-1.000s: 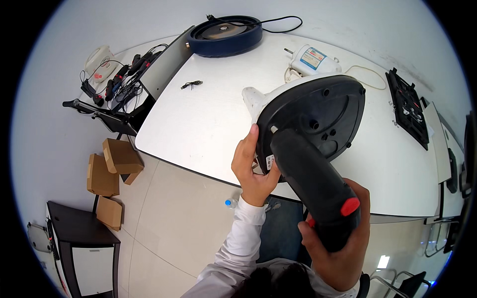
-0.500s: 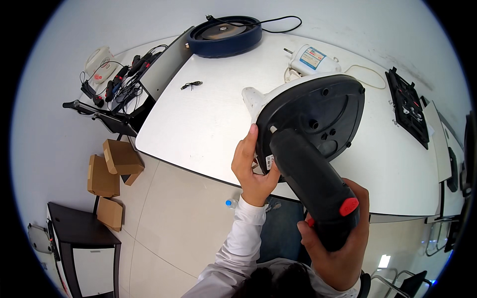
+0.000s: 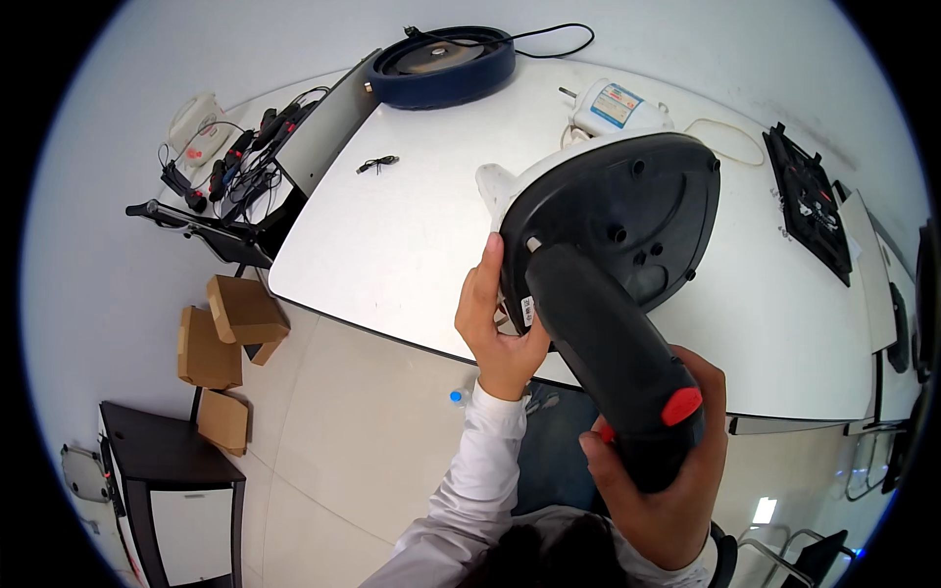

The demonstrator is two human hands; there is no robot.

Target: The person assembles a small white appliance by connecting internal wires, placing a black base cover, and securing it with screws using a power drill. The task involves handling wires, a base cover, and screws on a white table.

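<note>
My left hand (image 3: 496, 328) grips the lower left edge of a white appliance with a black, leaf-shaped underside (image 3: 616, 230). The appliance is tilted over the table so that its underside, with round feet and recessed holes, faces me. In my right hand (image 3: 659, 470) is a black cordless screwdriver (image 3: 616, 338) with red buttons, wrapped near its lower end. Its metal tip is at the left part of the underside, near my left fingers. I cannot tell whether it sits in a screw hole.
On the white table (image 3: 392, 255) are a round dark blue appliance (image 3: 441, 93) with a black cord, a white labelled device (image 3: 619, 110), a small black cable (image 3: 377, 165) and a black tool case (image 3: 812, 201). Cardboard boxes (image 3: 211, 348) and a dark cabinet (image 3: 167, 446) stand left.
The appliance and the screwdriver have shifted very slightly up and left in view, while the surroundings moved a little too. Both hands keep the same hold.
</note>
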